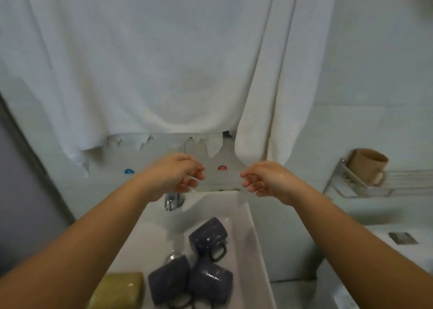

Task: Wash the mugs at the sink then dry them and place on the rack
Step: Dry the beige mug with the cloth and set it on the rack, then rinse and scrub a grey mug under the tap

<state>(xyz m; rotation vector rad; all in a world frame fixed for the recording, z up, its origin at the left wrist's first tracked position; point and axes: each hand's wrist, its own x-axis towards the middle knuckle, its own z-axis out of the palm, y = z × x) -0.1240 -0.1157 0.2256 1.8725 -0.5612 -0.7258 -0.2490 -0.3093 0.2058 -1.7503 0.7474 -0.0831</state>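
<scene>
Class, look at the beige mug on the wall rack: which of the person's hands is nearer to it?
Right. The right hand hangs over the back of the sink, left of the beige mug; the left hand is further left, above the tap.

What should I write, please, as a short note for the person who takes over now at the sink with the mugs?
Left hand: raised over the sink, fingers loosely curled, holding nothing.
Right hand: the same, empty; it looks wet.
Things: three dark blue mugs lie in the white sink. A yellow-green sponge sits on the sink's left edge. One beige mug stands on the wall rack on the right. White towels hang behind.
Done: apparently the beige mug.
Left: wash, dry and rack the three blue mugs.
</scene>
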